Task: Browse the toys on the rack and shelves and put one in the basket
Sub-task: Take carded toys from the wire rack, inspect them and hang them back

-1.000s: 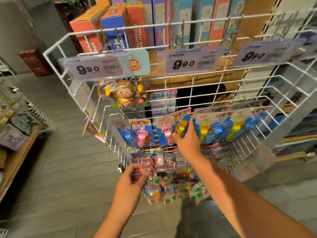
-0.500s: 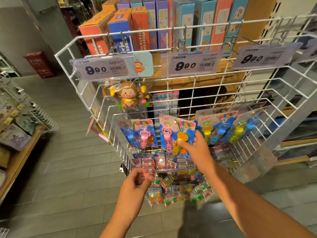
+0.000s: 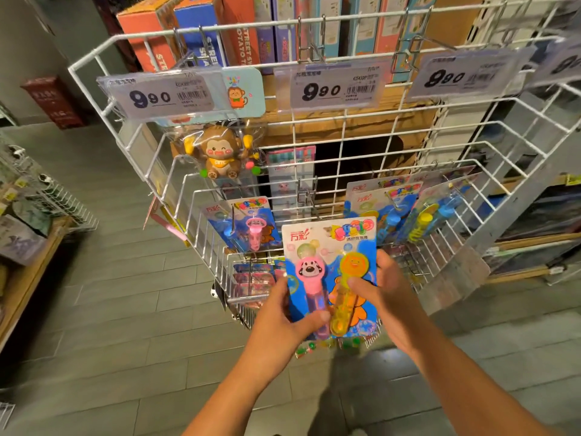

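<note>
A blue carded pack of two bubble wands, one pink with a dog face and one yellow, is off its hook and held in front of the white wire rack. My left hand grips the pack's lower left edge, thumb across the pink wand. My right hand grips its right side, thumb on the yellow wand. More bubble wand packs hang on the rack's middle row. A brown monkey toy hangs under the left price tag. No basket is in view.
Price tags reading 9.90 line the rack's top rail. Boxed toys stand on the shelf behind. Small packs hang on the rack's lowest row. A low wooden shelf with goods runs along the left; grey tiled floor lies between.
My right hand pulled the bubble wand pack off its hook and brought it toward me. My left hand left the lower packs and took hold of the pack's left edge.
</note>
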